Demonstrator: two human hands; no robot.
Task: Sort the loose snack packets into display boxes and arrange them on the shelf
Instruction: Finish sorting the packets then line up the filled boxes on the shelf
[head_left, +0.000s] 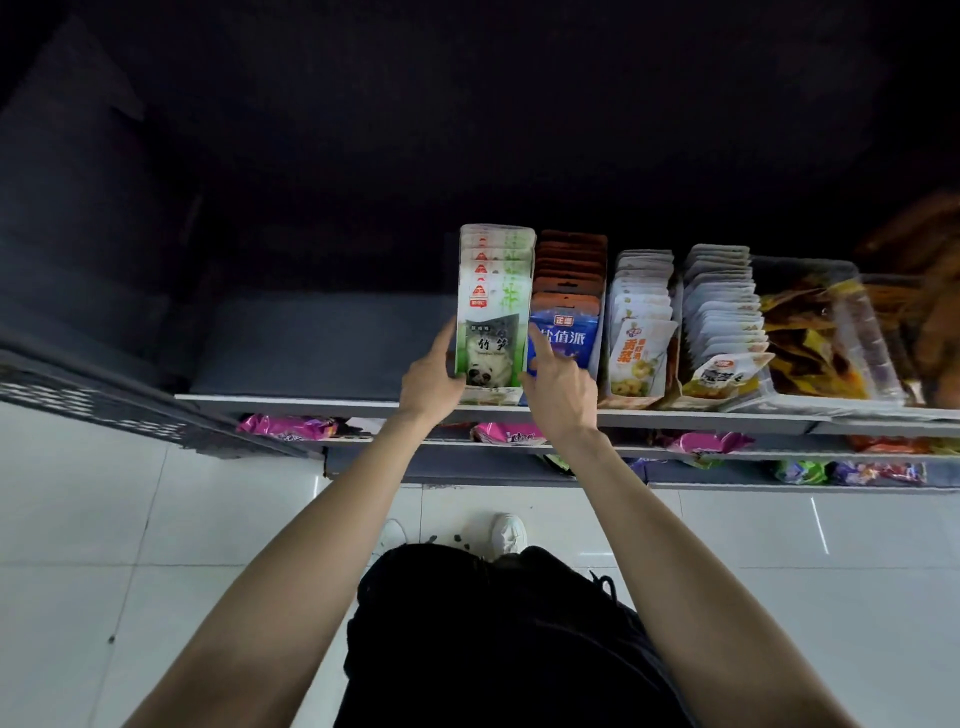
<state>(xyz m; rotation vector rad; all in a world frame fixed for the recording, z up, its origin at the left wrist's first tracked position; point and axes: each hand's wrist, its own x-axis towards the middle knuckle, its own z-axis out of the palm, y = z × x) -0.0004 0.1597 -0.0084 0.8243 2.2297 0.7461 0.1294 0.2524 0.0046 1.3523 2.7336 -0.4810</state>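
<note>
Green-and-white packet box (493, 312) sat at the shelf (311, 402) front edge; left hand (431, 376) gripped its side, right hand (558, 384) apparently braced, finger extended. Best pushed back squarely beside the blue packets (563, 338).

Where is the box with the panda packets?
In the head view, the panda box stands on the top shelf, leftmost in the row, touching the blue packets, between both hands.

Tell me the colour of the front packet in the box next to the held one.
Blue with white characters, on the front packet; the head view shows it.
</note>
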